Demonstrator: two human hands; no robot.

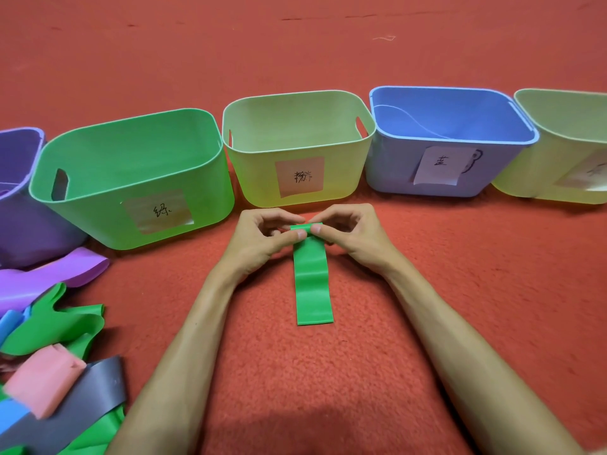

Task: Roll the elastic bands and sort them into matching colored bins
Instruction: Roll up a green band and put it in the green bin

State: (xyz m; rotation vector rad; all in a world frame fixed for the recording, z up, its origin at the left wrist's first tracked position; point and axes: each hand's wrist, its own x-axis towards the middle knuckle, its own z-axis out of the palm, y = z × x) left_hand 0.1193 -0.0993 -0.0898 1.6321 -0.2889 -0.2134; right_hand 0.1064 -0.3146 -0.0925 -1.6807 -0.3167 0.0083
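Left hand: the left hand pinches the near-rolled end of a flat green elastic band, thumb and curled fingers closed on it.
Right hand: the right hand pinches the same end from the other side, its thumb tip touching the left thumb on the roll.
Green band: it lies lengthwise on the red carpeted floor between the two forearms; I see its far end curled into a small roll at the fingertips and the rest flat.
Bins: a row stands just behind the hands, from the left a purple plastic bin, a green plastic bin, a pale yellow-green plastic bin, a blue plastic bin and a second pale yellow bin cut by the edge of my view.
Labels: handwritten paper slips are stuck on the fronts of four bins.
Loose bands: a heap lies at lower left with a purple band, green bands, a folded pink band and a grey band.
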